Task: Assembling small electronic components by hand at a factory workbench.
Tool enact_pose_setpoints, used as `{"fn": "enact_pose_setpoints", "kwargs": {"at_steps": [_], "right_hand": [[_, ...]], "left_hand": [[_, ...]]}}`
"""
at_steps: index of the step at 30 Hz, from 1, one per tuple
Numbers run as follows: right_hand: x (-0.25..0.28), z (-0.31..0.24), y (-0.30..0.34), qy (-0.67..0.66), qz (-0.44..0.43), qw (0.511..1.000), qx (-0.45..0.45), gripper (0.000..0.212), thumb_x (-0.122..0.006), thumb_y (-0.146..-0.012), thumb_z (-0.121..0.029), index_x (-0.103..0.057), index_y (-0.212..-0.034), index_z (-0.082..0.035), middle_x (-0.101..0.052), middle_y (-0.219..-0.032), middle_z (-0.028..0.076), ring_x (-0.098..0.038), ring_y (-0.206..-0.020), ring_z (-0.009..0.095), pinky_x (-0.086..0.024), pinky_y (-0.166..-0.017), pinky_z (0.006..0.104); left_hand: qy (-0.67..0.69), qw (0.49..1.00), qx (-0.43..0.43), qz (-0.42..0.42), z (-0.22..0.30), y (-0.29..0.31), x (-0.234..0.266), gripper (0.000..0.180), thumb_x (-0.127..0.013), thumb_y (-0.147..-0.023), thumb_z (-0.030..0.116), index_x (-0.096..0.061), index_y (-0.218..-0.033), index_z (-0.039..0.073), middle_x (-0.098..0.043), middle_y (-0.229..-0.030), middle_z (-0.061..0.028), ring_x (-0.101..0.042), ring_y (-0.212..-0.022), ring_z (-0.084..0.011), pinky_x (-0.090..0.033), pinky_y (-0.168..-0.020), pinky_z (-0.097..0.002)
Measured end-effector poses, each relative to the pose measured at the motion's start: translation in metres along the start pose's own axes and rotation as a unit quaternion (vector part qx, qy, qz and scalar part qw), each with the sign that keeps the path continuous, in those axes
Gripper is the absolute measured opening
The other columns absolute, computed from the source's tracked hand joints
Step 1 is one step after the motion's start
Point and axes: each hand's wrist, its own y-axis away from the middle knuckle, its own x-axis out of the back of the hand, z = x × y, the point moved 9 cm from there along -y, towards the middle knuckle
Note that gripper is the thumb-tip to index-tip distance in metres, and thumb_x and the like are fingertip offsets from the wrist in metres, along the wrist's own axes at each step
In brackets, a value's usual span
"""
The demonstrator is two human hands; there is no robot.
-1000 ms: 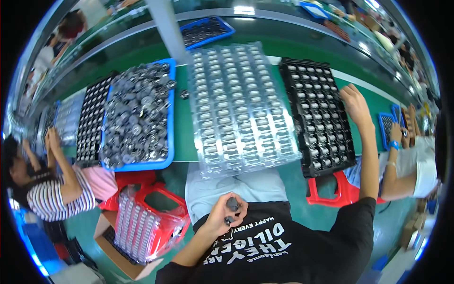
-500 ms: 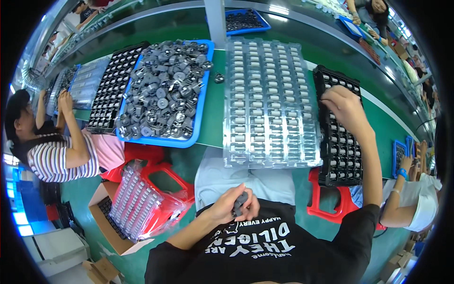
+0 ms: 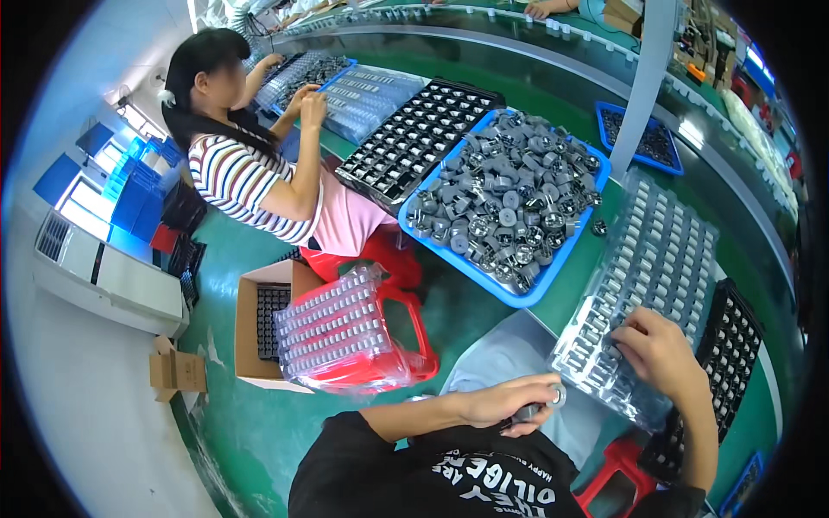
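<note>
My left hand (image 3: 509, 402) is closed around grey round parts (image 3: 527, 413) in front of my shirt; a round silvery face (image 3: 558, 396) shows at the fingertips. Over the near right part of a clear plastic tray (image 3: 561, 350), my right hand (image 3: 663, 356) has its fingers bent together. Whatever its fingertips hold, if anything, is hidden. Rows of small white and silver cylindrical parts (image 3: 649, 250) fill that tray. Left of it, a blue tray (image 3: 521, 301) carries a heap of grey round parts with metal prongs (image 3: 509, 198).
A black compartment tray (image 3: 734, 345) lies right of the clear one; another (image 3: 423, 138) lies beyond the heap. One loose part (image 3: 598, 227) sits between trays. A co-worker (image 3: 250, 164) sits at left. A red stool (image 3: 414, 337) bears a bagged tray, beside a cardboard box (image 3: 250, 332).
The view has swung left. My right hand has moved from the black tray to the clear tray. My left hand still holds its grey parts, now turned with a silvery face showing.
</note>
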Motion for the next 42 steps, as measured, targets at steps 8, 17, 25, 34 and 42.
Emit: {"fn": "enact_pose_setpoints", "kwargs": {"at_steps": [8,17,25,34,42], "right_hand": [[0.001,-0.006,-0.004,0.039,0.028,0.997,0.067,0.018,-0.067,-0.072,-0.002,-0.062,-0.089,-0.003,-0.058,-0.086,0.010,-0.060,-0.077,0.029,-0.050,-0.067,0.0398],[0.026,-0.018,0.005,-0.117,0.158,0.980,0.039,0.019,-0.068,-0.073,0.005,-0.059,-0.089,0.000,-0.059,-0.085,0.011,-0.062,-0.074,0.026,-0.051,-0.063,0.0330],[0.037,-0.021,0.007,-0.325,0.215,0.921,-0.001,0.028,-0.067,-0.078,0.007,-0.064,-0.105,0.002,-0.062,-0.098,0.012,-0.061,-0.078,0.016,-0.052,-0.067,0.0269],[0.040,-0.035,0.019,-0.195,0.254,0.947,0.026,0.034,-0.070,-0.077,0.006,-0.062,-0.110,0.003,-0.064,-0.099,0.015,-0.064,-0.077,0.021,-0.053,-0.065,0.0306],[0.041,-0.041,0.023,-0.171,0.280,0.943,0.050,0.035,-0.072,-0.078,0.003,-0.061,-0.112,0.005,-0.064,-0.094,0.015,-0.063,-0.074,0.023,-0.052,-0.063,0.0316]], "left_hand": [[-0.245,0.963,-0.112,0.023,0.078,-0.003,-0.013,0.031,-0.057,-0.098,0.015,-0.052,-0.125,0.000,-0.065,-0.092,-0.0085,-0.053,-0.057,-0.0049,-0.036,-0.042,-0.0194],[-0.309,0.932,-0.186,0.039,0.122,-0.027,-0.023,0.027,-0.046,-0.102,0.011,-0.056,-0.122,-0.004,-0.051,-0.101,-0.0079,-0.053,-0.072,-0.0085,-0.040,-0.048,-0.0190],[-0.300,0.913,-0.241,0.134,0.130,-0.034,-0.010,0.051,-0.074,-0.083,0.004,-0.046,-0.126,0.001,-0.065,-0.112,-0.0103,-0.061,-0.082,-0.0073,-0.047,-0.058,-0.0182],[-0.288,0.908,-0.289,0.090,0.136,-0.037,-0.025,0.031,-0.060,-0.090,-0.002,-0.057,-0.120,-0.009,-0.057,-0.118,-0.0196,-0.060,-0.064,-0.0124,-0.038,-0.042,-0.0193],[-0.163,0.922,-0.350,0.040,0.136,-0.038,-0.010,0.010,-0.059,-0.090,-0.005,-0.061,-0.100,-0.005,-0.050,-0.121,-0.0206,-0.052,-0.049,-0.0099,-0.043,-0.041,-0.0200]]}}
